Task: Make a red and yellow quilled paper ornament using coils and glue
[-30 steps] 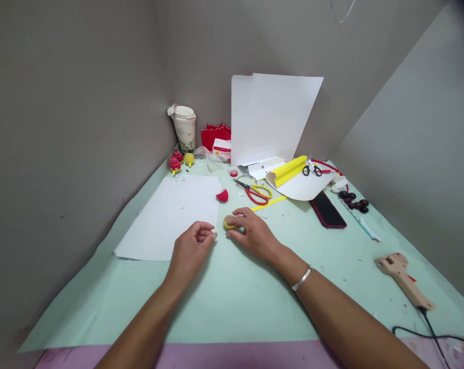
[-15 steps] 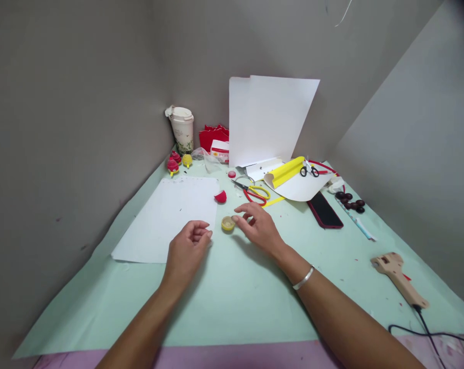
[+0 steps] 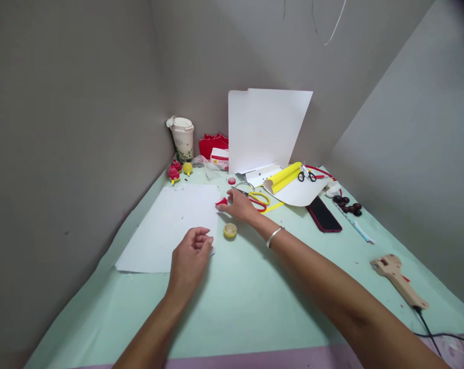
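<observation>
My right hand (image 3: 240,206) reaches forward over the green mat (image 3: 235,302) and its fingertips close on a small red paper piece (image 3: 221,202) at the corner of the white sheet (image 3: 174,223). A small yellow paper ring (image 3: 229,230) lies free on the mat just behind that hand. My left hand (image 3: 191,252) rests at the near edge of the white sheet with its fingers curled loosely; nothing shows in them.
Red-and-yellow scissors (image 3: 257,197), a yellow strip, a rolled yellow sheet (image 3: 285,177), small black scissors (image 3: 306,176) and a phone (image 3: 324,214) lie to the right. A cup (image 3: 182,138), red and yellow paper ornaments (image 3: 174,174) and an upright white card (image 3: 268,128) stand behind. A glue gun (image 3: 399,279) lies near right.
My right hand let go of the yellow ring, left it on the mat, and moved forward to the red paper piece. My left hand stayed at the sheet's edge.
</observation>
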Demonstrator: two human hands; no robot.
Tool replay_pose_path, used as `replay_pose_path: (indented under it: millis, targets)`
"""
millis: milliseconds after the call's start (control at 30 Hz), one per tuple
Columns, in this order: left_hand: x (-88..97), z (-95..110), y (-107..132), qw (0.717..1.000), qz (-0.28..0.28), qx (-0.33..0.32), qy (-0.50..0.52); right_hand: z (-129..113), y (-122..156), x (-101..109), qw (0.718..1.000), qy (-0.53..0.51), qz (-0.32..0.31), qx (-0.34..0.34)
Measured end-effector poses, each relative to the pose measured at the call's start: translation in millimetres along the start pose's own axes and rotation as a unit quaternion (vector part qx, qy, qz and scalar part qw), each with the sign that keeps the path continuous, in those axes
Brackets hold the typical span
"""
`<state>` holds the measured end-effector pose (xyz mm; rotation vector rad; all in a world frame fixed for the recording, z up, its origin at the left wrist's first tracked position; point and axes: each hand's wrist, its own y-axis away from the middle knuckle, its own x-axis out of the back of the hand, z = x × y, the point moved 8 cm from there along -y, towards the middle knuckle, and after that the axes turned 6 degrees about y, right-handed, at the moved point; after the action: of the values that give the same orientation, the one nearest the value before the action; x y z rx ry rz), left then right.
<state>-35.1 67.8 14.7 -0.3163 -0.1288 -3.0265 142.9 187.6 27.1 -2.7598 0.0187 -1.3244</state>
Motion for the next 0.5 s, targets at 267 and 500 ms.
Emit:
replay_pose_path:
  millis: [267, 500]
  targets:
    - [-1.9, -8, -1, 1.0, -0.015, 0.001, -0.004, 3, -6, 7, 0.998, -0.064, -0.005, 0.011]
    - [-5.5, -11, -2, 1.0, -0.021, -0.004, -0.015, -1, 46, 53, 0.98, -0.189, -0.024, 0.055]
